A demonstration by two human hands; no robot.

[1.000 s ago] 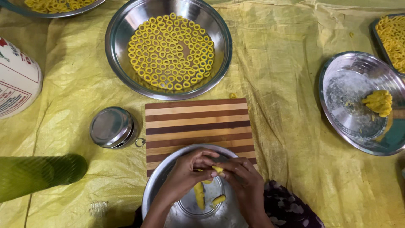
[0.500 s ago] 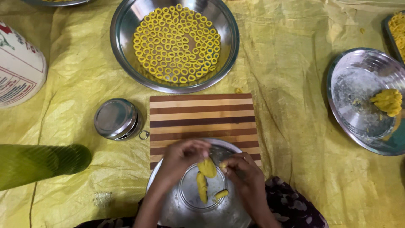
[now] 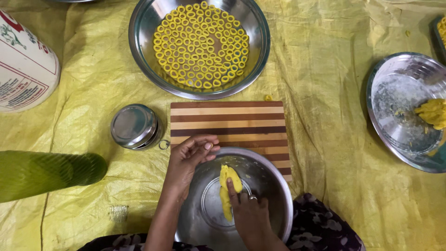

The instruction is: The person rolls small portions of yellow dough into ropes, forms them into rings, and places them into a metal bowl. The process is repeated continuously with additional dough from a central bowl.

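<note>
A soft, lumpy strip of yellow dough (image 3: 228,186) is lying inside a shiny steel bowl (image 3: 274,195) at six o'clock, which is overlapping the near edge of a striped wooden board (image 3: 227,118). The right hand (image 3: 251,214) is pressing extended fingers against the dough, loosely open, gripping nothing. The left hand (image 3: 188,155) is resting half-curled on the bowl's rim at ten o'clock, fingers relaxed, holding nothing. At twelve o'clock a larger steel basin (image 3: 260,46) is holding many small yellow dough rings (image 3: 200,44). A round steel lidded tin (image 3: 134,125) is sitting at nine o'clock on crinkled yellow sheeting (image 3: 325,116).
</note>
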